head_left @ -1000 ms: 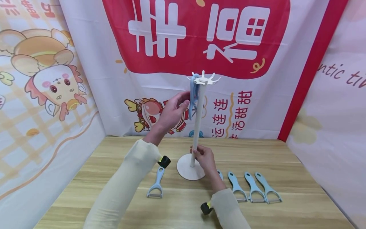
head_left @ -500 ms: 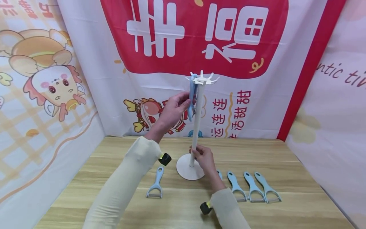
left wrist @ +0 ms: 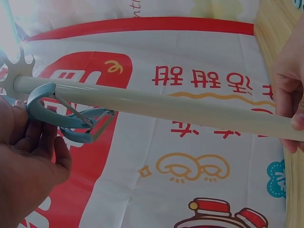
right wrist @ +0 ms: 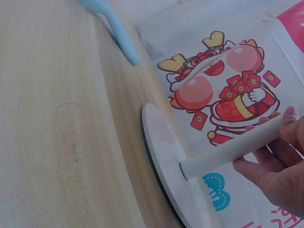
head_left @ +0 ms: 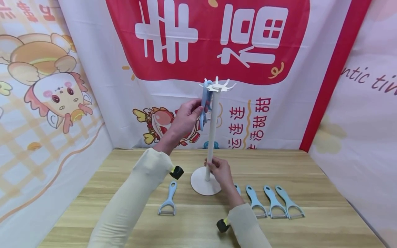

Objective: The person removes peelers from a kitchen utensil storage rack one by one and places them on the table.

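A white stand with a round base [head_left: 198, 182] and a ring of hooks [head_left: 221, 87] on top stands upright on the table. My left hand [head_left: 183, 120] holds a light blue Y-shaped peeler [head_left: 203, 100] by the handle, thumb in front, close under the hooks. Two peeler heads overlap beside the pole in the left wrist view, the nearer peeler [left wrist: 40, 107] partly covering the farther peeler [left wrist: 76, 137]; whether the hand grips both I cannot tell. Low on the pole [right wrist: 223, 152], my right hand [head_left: 221, 171] grips it between thumb and fingers.
One blue peeler [head_left: 170, 199] lies left of the base. On the right, several more peelers [head_left: 271, 203] lie in a row, one partly hidden behind the right wrist. Printed cloth [head_left: 124, 113] hangs behind the wooden table [head_left: 124, 193] and at both sides.
The peeler in my left hand has turned a little and shifted slightly left beside the pole. My right hand keeps its grip low on the pole.
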`<state>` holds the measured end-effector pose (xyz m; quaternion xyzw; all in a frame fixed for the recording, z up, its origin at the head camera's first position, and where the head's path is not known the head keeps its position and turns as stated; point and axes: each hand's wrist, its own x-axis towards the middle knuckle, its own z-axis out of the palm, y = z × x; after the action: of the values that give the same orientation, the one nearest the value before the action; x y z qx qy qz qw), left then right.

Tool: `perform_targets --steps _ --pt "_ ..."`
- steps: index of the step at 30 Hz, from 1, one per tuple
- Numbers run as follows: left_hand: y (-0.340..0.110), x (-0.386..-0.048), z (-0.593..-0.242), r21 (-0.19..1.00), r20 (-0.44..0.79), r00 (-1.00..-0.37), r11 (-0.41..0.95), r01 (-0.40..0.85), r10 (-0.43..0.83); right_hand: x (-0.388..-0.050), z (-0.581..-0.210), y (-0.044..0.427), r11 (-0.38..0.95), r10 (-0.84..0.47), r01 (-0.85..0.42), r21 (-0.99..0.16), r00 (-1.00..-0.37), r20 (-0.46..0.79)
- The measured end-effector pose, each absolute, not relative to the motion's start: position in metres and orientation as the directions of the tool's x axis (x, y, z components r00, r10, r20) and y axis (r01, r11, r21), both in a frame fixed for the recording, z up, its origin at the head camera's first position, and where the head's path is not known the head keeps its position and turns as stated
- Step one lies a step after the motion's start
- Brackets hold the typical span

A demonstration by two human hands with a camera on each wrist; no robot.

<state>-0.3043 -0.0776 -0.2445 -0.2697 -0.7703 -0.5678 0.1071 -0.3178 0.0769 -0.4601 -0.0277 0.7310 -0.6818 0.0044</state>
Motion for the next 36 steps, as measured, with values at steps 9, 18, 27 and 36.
perform_targets --steps 9,18,27,36 --pt "-0.084 -0.302 -0.242 0.814 0.476 -0.835 0.221 0.537 0.275 -0.32 -0.461 0.076 0.08 -0.036 -0.026 -0.996 -0.999 0.023" --pt "-0.091 -0.3 -0.243 0.819 0.469 -0.842 0.225 0.528 0.268 -0.319 -0.461 0.076 0.08 -0.03 -0.031 -0.996 -0.999 0.028" --pt "-0.094 -0.302 -0.242 0.836 0.455 -0.848 0.196 0.512 0.273 -0.318 -0.46 0.076 0.083 -0.04 -0.041 -0.996 -0.998 0.037" --pt "-0.096 -0.3 -0.242 0.844 0.452 -0.861 0.202 0.498 0.232 -0.318 -0.461 0.075 0.072 -0.036 -0.045 -0.996 -0.998 0.043"
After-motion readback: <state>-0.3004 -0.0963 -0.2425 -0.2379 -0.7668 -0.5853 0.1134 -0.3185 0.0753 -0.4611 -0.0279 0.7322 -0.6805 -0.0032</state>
